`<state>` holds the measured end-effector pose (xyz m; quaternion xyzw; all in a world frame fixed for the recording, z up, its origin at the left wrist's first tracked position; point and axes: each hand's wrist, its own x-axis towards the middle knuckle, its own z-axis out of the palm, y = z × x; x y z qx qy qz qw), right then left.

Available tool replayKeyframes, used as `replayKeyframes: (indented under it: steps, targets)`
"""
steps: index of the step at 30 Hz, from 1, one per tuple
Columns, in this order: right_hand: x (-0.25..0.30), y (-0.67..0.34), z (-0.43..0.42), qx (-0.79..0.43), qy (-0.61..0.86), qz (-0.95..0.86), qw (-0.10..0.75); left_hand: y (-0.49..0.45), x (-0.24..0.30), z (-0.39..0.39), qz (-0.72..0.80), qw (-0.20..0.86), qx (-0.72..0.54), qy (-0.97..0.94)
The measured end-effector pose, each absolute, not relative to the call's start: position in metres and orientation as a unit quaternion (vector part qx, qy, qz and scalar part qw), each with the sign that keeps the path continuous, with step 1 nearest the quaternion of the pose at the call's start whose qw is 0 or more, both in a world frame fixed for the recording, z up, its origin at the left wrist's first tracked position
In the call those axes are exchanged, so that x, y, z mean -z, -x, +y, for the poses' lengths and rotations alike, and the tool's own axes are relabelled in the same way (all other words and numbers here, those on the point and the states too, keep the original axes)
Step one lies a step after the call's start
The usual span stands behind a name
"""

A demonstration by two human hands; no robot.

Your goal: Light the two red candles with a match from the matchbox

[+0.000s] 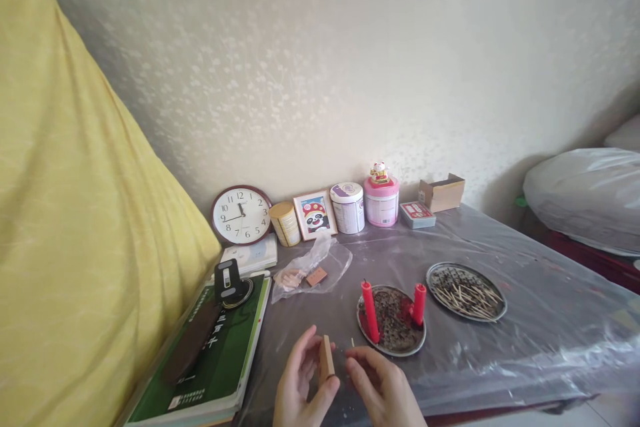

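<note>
The left hand (301, 387) grips upright – the right hand (381, 380) pinches nearby

Person's left hand (299, 395) and right hand (383, 387): both bare, fingers slim, fingertips rounded. Nail detail too small to tell. Wrists lie beyond head view's lower edge.

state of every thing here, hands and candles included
Left hand, holding matchbox
Matchbox, held upright
Right hand, pinching match
Match, no flame visible
Taller candle, leaning slightly, unlit
Shorter candle, unlit
Piled matchsticks, some blackened
Cardboard box, open-topped
White tin, lidded
Pink tin, lidded
Plastic bag, crumpled
Green book, shut
Clock, showing about 11:43
</note>
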<state>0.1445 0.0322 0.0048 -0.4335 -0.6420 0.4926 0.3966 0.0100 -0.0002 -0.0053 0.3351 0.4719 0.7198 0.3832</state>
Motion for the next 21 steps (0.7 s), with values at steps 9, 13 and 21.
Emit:
replayKeyframes:
  steps: [9, 13, 21]
  targets:
    - [-0.004, -0.141, 0.032, -0.600, 0.397, -0.587, 0.372, -0.018, 0.009, -0.004, 0.539, 0.295, -0.685, -0.391]
    - [0.000, -0.140, 0.034, -0.666, 0.391, -0.504, 0.386, -0.019, 0.011, -0.003, 0.515, 0.321, -0.705, -0.367]
    - [0.012, -0.133, 0.035, -0.815, 0.346, -0.337, 0.321, 0.001, 0.038, -0.001, 0.503, 0.287, -0.597, -0.555]
